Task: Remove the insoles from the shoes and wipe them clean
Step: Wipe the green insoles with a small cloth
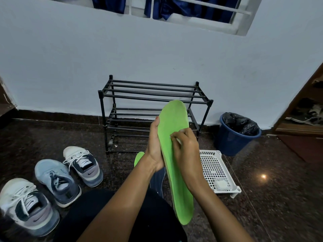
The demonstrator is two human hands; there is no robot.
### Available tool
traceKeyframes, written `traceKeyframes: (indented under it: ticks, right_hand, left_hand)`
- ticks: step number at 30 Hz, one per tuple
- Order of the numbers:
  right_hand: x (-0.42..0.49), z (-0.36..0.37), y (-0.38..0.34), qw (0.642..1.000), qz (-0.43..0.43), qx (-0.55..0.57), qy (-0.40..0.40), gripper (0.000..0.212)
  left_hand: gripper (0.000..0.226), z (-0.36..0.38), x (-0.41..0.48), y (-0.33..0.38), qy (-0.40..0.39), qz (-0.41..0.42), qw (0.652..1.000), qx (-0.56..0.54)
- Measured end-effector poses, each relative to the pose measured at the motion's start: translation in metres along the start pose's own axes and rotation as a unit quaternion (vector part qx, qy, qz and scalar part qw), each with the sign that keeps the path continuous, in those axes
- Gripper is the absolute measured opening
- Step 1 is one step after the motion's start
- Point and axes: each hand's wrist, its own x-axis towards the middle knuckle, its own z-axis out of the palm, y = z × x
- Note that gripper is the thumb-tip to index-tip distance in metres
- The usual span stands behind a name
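one risk: your left hand [154,151] cups long green foam insole [174,119], right hand [186,149] pinches small white wipe [178,141]; hard strokes could fold it above your fingers.

Home entry corner, indoors: low black shoe rack [122,95] against a pale painted wall [70,67], barred window [209,5] w/ blue curtains [108,4] above. Dark polished stone floor [262,189] holds three sneakers [57,180], a blue bin [232,142] w/ black liner [241,123], and a white plastic basket [215,165]. Wooden cabinet [300,131] at right.
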Motion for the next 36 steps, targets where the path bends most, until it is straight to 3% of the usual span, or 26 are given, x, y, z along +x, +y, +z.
traceKeyframes:
  ticks: [11, 19, 25, 28, 36]
  right_hand:
    - [-0.018, 0.000, -0.015, 0.999, -0.047, 0.019, -0.015, 0.014]
    - [0.007, 0.003, -0.002, 1.000, -0.010, -0.005, 0.017, 0.015]
    - [-0.006, 0.002, -0.014, 0.999, -0.026, 0.022, 0.001, 0.015]
    - [-0.012, 0.000, -0.018, 0.998, -0.041, 0.038, -0.010, 0.015]
    - [0.003, -0.004, 0.013, 0.999, -0.009, -0.032, 0.023, 0.012]
  left_hand:
    - [0.072, 0.002, -0.002, 0.001, -0.007, -0.003, 1.000, -0.019]
    - [0.063, 0.001, 0.000, 0.000, 0.006, 0.007, 1.000, -0.010]
    - [0.073, 0.003, -0.001, -0.001, 0.000, 0.013, 1.000, -0.008]
    - [0.067, 0.004, -0.001, -0.002, 0.005, 0.006, 1.000, -0.019]
    - [0.066, 0.000, 0.002, -0.002, -0.010, -0.014, 1.000, 0.012]
